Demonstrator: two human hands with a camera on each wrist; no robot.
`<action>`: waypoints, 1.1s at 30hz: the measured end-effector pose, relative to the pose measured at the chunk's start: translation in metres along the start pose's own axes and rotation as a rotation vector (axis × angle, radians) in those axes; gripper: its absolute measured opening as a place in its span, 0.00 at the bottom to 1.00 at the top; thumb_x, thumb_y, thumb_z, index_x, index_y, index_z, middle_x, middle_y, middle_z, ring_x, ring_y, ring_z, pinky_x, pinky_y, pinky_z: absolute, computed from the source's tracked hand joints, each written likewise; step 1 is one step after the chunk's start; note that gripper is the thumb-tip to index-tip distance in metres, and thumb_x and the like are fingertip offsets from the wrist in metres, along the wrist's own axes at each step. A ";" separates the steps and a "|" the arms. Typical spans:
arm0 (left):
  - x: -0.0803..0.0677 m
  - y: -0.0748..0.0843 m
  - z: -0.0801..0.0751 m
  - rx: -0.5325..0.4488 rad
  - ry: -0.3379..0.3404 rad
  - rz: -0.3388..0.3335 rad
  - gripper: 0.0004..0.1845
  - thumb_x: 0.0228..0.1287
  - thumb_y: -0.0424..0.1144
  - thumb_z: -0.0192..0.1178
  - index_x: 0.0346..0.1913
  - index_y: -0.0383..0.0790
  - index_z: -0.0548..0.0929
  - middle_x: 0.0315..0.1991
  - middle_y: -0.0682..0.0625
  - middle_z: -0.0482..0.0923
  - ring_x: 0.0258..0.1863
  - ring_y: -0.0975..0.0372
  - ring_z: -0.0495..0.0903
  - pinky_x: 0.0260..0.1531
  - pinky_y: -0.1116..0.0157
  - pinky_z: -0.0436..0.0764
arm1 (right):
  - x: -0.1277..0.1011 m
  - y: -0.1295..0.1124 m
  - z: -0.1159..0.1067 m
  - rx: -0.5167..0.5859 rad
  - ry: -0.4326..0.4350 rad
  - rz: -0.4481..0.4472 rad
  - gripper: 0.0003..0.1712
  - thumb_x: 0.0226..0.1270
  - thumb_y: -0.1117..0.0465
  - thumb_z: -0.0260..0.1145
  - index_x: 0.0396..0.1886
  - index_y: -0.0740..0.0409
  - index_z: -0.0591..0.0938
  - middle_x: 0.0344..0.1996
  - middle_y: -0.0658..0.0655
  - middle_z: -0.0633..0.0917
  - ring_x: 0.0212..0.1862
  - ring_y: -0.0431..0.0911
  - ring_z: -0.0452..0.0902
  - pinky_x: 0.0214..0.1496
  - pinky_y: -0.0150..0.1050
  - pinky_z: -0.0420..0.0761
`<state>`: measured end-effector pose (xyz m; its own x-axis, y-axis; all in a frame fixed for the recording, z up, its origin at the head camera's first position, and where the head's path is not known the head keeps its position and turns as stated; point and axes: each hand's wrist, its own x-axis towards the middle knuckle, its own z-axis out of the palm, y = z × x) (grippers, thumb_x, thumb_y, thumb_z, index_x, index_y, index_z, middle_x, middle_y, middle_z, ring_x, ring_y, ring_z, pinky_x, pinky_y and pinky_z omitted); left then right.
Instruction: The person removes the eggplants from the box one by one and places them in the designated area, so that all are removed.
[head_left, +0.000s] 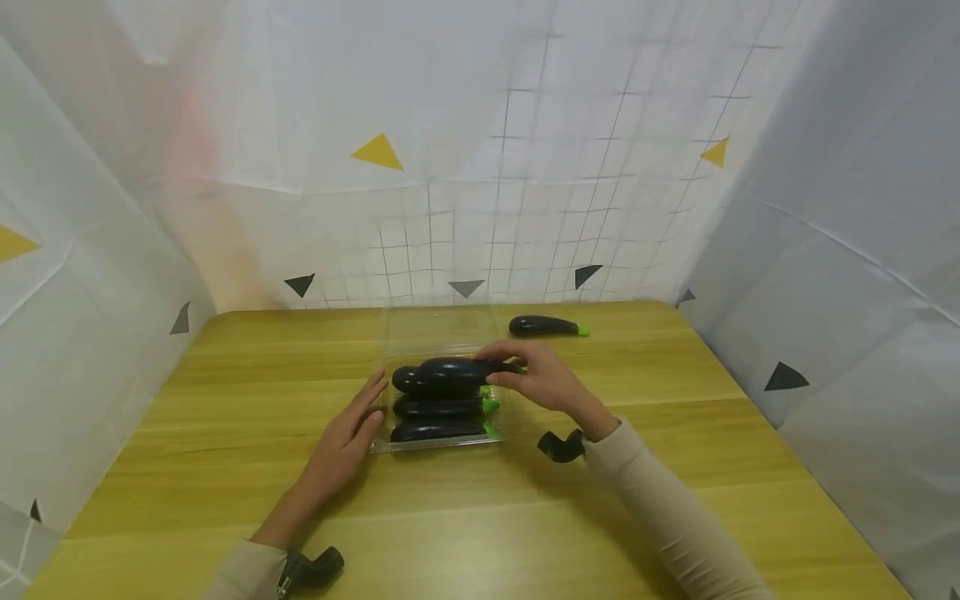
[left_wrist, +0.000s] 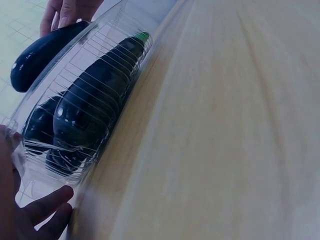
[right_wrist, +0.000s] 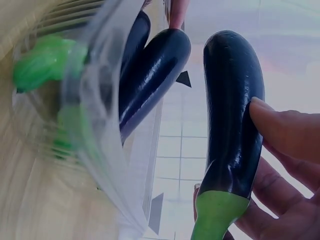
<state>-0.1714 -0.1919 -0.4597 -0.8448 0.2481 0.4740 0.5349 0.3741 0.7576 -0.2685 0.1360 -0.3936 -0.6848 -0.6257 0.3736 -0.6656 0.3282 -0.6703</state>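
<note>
Eggplant (head_left: pixel 450 372) in the right hand (head_left: pixel 543 379) hangs just above a clear plastic tray (head_left: pixel 438 446) on the bench (head_left: pixel 225 392), fingers curled round its stem end. 3 more lie in the tray, and 1 spare eggplant (head_left: pixel 545 326) sits well behind. The left hand (head_left: pixel 348 433), fingers straight, rests against the tray's left end.

Left wrist view: the tray's ribbed wall (left_wrist: pixel 100 85) stands beside relaxed fingertips (left_wrist: pixel 47 205).

Right wrist view: thumb and fingers (right_wrist: pixel 285 135) pinch the held eggplant near its green cap (right_wrist: pixel 217 210).

Judged from this, packing is in hand; lowering it calls for a steady tray and a free gap.
</note>
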 end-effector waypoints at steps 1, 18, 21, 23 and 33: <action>0.000 0.000 0.000 -0.001 -0.001 0.001 0.26 0.79 0.23 0.50 0.76 0.26 0.66 0.79 0.33 0.57 0.71 0.38 0.67 0.64 0.76 0.65 | 0.000 0.000 -0.001 -0.002 0.001 0.003 0.18 0.70 0.66 0.73 0.58 0.57 0.87 0.54 0.52 0.87 0.57 0.51 0.83 0.56 0.54 0.83; 0.000 0.002 -0.001 0.040 -0.001 -0.017 0.26 0.79 0.24 0.51 0.76 0.27 0.67 0.78 0.34 0.58 0.67 0.37 0.72 0.63 0.77 0.64 | -0.005 0.005 -0.015 -0.012 0.025 0.017 0.18 0.70 0.66 0.73 0.59 0.58 0.87 0.54 0.55 0.86 0.56 0.53 0.82 0.56 0.58 0.82; 0.000 -0.004 0.000 0.037 0.004 -0.010 0.26 0.79 0.24 0.51 0.76 0.27 0.66 0.78 0.34 0.58 0.67 0.37 0.72 0.63 0.77 0.64 | -0.006 0.006 -0.016 -0.014 0.029 0.021 0.18 0.70 0.66 0.73 0.59 0.59 0.87 0.54 0.56 0.86 0.56 0.53 0.82 0.56 0.58 0.82; -0.001 -0.012 0.002 0.031 0.011 -0.005 0.26 0.79 0.24 0.51 0.76 0.28 0.66 0.79 0.35 0.58 0.66 0.37 0.73 0.63 0.77 0.64 | -0.006 0.007 -0.018 -0.026 0.033 0.020 0.18 0.70 0.66 0.73 0.59 0.59 0.87 0.54 0.56 0.86 0.56 0.53 0.82 0.55 0.58 0.82; -0.004 -0.041 0.004 0.029 0.007 0.000 0.27 0.83 0.32 0.51 0.80 0.40 0.66 0.81 0.47 0.56 0.69 0.47 0.73 0.65 0.73 0.66 | -0.008 0.010 -0.025 -0.054 0.048 0.038 0.18 0.69 0.67 0.73 0.58 0.59 0.87 0.55 0.56 0.86 0.55 0.52 0.83 0.53 0.55 0.83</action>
<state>-0.1901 -0.2042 -0.4942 -0.8446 0.2419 0.4776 0.5352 0.4002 0.7439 -0.2766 0.1619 -0.3871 -0.7226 -0.5779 0.3793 -0.6528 0.3899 -0.6495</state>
